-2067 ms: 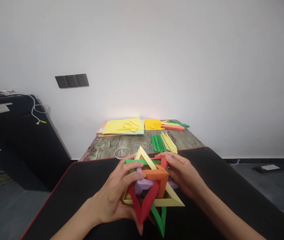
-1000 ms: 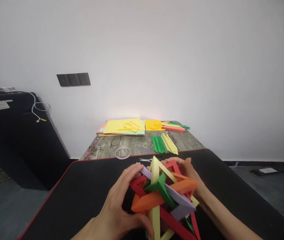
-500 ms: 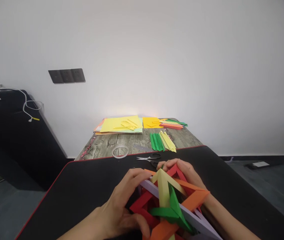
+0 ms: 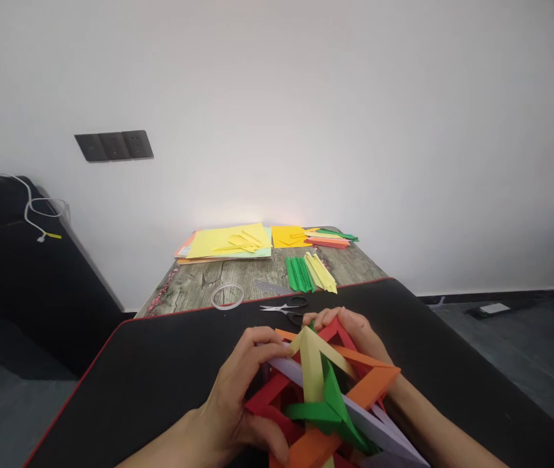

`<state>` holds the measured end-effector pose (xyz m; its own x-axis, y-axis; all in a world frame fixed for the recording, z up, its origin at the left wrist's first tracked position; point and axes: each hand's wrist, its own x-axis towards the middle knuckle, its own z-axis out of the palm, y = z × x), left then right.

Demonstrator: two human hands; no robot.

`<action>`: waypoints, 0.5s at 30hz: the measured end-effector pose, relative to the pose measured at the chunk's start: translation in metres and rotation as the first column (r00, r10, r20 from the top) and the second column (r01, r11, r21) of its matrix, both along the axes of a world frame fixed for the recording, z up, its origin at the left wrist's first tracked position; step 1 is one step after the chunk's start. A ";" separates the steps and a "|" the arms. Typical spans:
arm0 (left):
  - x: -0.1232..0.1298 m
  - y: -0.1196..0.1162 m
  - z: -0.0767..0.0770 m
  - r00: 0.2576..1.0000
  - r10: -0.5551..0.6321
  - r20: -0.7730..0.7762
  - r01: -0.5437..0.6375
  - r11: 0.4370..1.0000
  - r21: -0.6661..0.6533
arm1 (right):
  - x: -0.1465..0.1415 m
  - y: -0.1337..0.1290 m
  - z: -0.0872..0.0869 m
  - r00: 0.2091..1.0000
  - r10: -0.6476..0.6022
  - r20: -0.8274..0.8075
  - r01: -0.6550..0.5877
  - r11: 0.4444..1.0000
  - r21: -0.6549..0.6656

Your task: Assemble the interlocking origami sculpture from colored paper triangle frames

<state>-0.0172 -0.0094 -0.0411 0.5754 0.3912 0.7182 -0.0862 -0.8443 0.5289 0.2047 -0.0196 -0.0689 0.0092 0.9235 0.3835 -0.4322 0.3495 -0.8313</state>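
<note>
Between my two hands is a large folded-paper ball (image 4: 328,411), made of interlocked red, orange, green, pale yellow and lilac strips. My left hand (image 4: 250,383) grips its left side, the thumb low near an orange strip and the fingers on top by the lilac and pale yellow ones. Curled round the far right side, by a red point, is my right hand (image 4: 354,328); part of it is hidden behind the paper. The ball's lower edge runs out of the frame. Scissors (image 4: 279,307) with black handles lie just beyond my hands.
A black mat (image 4: 169,370) with red edging covers the near table. Past it lie a tape roll (image 4: 227,296), a clear ruler (image 4: 271,286), green folded strips (image 4: 299,274), pale yellow strips (image 4: 320,272), yellow paper sheets (image 4: 208,243) and an orange-yellow sheet (image 4: 284,236). The wall stands behind.
The view has shifted slightly, so most things sit a little further left. My left fingers have moved onto the pale yellow strip near the top. Both hands still hold the ball.
</note>
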 end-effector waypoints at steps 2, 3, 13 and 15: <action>0.000 0.000 0.000 1.000 0.007 0.010 -0.007 1.000 -0.010 | 0.000 0.000 0.001 1.000 0.004 0.000 -0.004 1.000 0.005; 0.001 0.000 0.000 1.000 0.011 0.013 -0.011 1.000 -0.013 | 0.000 0.001 0.001 1.000 0.010 0.001 -0.010 1.000 0.008; -0.010 0.006 0.001 0.999 0.013 -0.038 -0.014 1.000 -0.012 | 0.003 0.003 0.012 0.979 -0.077 0.191 0.075 0.997 0.017; -0.019 0.011 0.008 0.997 0.056 -0.046 -0.053 0.996 0.073 | 0.003 0.007 0.028 0.918 -0.160 0.362 0.139 0.987 0.085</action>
